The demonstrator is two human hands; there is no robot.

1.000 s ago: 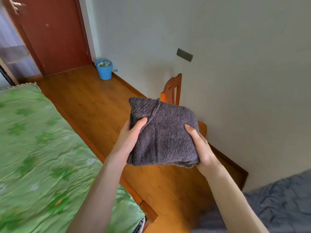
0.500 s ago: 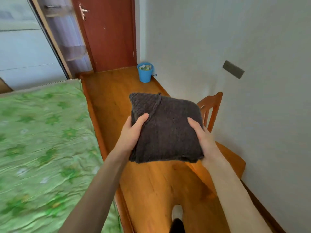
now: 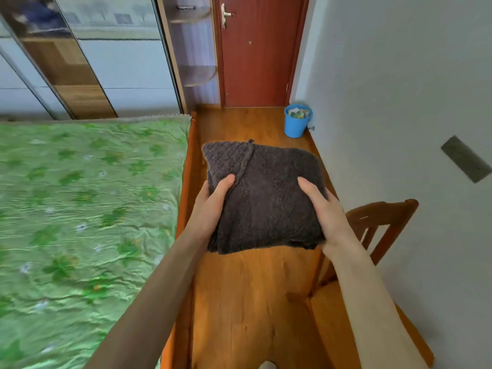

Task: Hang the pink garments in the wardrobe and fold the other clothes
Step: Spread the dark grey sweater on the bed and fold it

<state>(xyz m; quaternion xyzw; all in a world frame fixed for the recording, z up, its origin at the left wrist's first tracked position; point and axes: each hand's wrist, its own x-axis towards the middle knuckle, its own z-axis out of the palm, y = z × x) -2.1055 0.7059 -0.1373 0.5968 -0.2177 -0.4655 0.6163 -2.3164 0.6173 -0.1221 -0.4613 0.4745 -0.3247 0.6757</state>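
A dark grey knitted garment (image 3: 266, 193), folded into a thick square, is held in the air above the wooden floor. My left hand (image 3: 213, 206) grips its left edge with the thumb on top. My right hand (image 3: 324, 211) grips its right edge the same way. The wardrobe (image 3: 87, 57) with sliding glass doors stands at the far left, behind the bed. No pink garment is in view.
A bed with a green flowered cover (image 3: 80, 222) fills the left side. A wooden chair (image 3: 372, 227) stands by the white wall on the right. A blue bucket (image 3: 296, 123) sits near the closed brown door (image 3: 258, 54). Wooden floor (image 3: 253, 302) runs between bed and chair.
My view has swung left, from the wall and chair toward the door and wardrobe. Both hands keep the same hold on the folded grey garment.
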